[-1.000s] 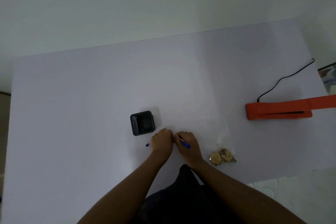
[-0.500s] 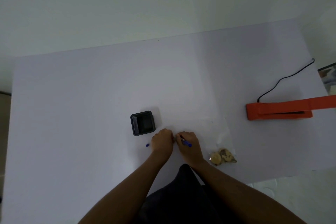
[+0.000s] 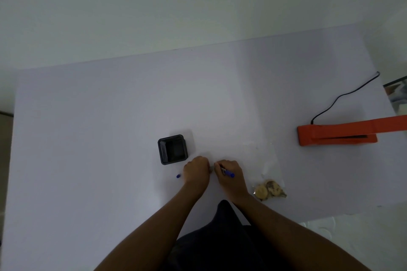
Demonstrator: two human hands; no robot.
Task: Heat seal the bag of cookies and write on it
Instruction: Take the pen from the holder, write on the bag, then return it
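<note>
My left hand point(image 3: 196, 170) is curled round a blue pen, and only the pen's blue end point(image 3: 178, 175) sticks out to its left. Right beside it, my right hand point(image 3: 230, 175) pinches a blue pen piece with a metal clip point(image 3: 228, 172). Both hands rest on the white table, knuckles almost touching. The clear bag of cookies point(image 3: 269, 189) lies flat to the right of my right hand, with the cookies at its near end. The orange heat sealer point(image 3: 337, 134) stands at the far right, its arm slightly raised.
A black square holder point(image 3: 172, 149) stands just beyond my left hand. The sealer's black cable point(image 3: 343, 97) runs back off the right edge of the table point(image 3: 110, 116). The table's near edge is close to my body.
</note>
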